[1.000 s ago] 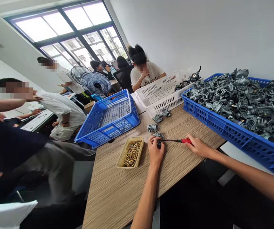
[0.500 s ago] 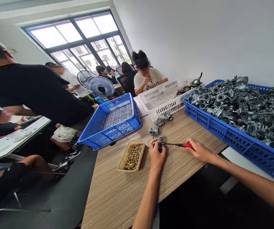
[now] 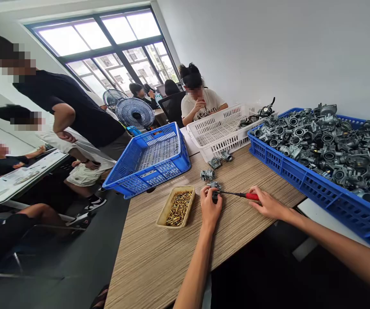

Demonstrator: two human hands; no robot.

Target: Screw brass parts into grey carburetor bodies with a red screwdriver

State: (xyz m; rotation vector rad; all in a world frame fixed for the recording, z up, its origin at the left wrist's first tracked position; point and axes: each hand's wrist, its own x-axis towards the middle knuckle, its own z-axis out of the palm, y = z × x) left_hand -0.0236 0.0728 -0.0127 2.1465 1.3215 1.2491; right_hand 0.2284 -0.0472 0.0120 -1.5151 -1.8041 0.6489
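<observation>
My left hand [image 3: 211,207] is closed around a grey metal carburetor [image 3: 215,186] on the wooden table, and the fingers hide much of it. My right hand [image 3: 266,203] grips the red handle of a screwdriver [image 3: 251,196]. The dark shaft points left, and its tip meets the carburetor's side. Just beyond lies another carburetor [image 3: 207,174], with two more [image 3: 221,159] farther back by the white crate. Left of my left hand sits a shallow cream tray [image 3: 159,221] holding many small brass parts [image 3: 178,208].
A blue crate [image 3: 303,174] heaped with carburetor bodies stands at the right. Behind the table are a white crate [image 3: 218,146] with a few parts and a blue crate [image 3: 149,177]. A co-worker [image 3: 200,101] sits beyond; other people and a fan [image 3: 135,113] are at the left.
At the left a standing person in black has shifted and turned, uncovering more of a person in white. Both hands keep their hold on carburetor and screwdriver; the view has shifted slightly.
</observation>
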